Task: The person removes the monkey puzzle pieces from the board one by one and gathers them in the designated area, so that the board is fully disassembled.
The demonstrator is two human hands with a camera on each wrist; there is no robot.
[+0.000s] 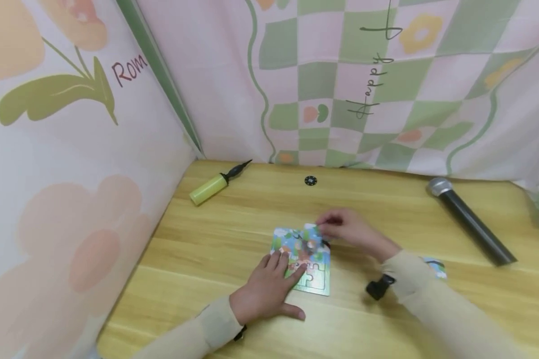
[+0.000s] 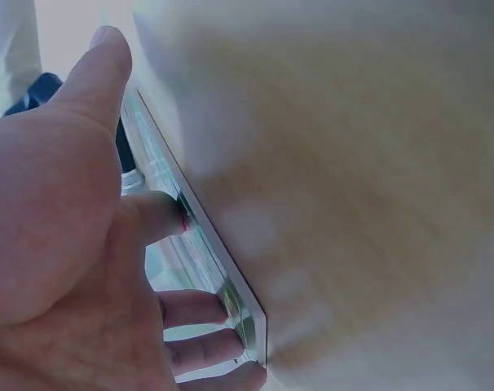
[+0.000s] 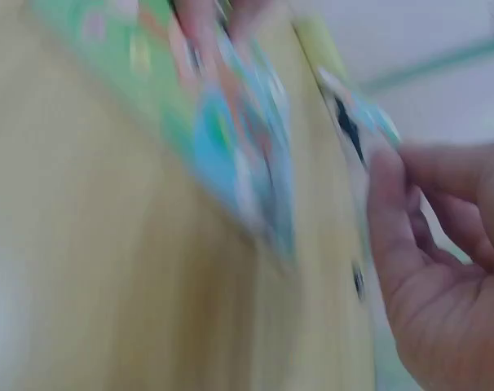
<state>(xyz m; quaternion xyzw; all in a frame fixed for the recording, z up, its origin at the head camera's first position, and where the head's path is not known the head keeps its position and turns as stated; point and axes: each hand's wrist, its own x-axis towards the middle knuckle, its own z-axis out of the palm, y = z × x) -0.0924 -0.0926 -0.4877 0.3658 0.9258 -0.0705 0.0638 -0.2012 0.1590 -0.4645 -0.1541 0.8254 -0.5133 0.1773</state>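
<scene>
A small colourful jigsaw puzzle board (image 1: 316, 279) lies on the wooden table (image 1: 233, 224) in the head view. My left hand (image 1: 269, 286) rests flat on its near left part, fingers straight, pressing it down; the left wrist view shows those fingers (image 2: 194, 309) on the board's edge (image 2: 231, 281). My right hand (image 1: 343, 229) is at the board's far right corner and pinches a puzzle piece (image 1: 313, 229) there. The right wrist view is blurred; it shows the board (image 3: 231, 155), the piece (image 3: 357, 122) and the right fingers (image 3: 394, 204) on it.
A yellow hand pump (image 1: 215, 183) lies at the back left. A small black disc (image 1: 311, 180) sits behind the puzzle. A black microphone (image 1: 469, 219) lies at the right. Another puzzle piece (image 1: 436, 268) shows behind the right sleeve. Patterned cloth walls (image 1: 386, 85) stand at back and left.
</scene>
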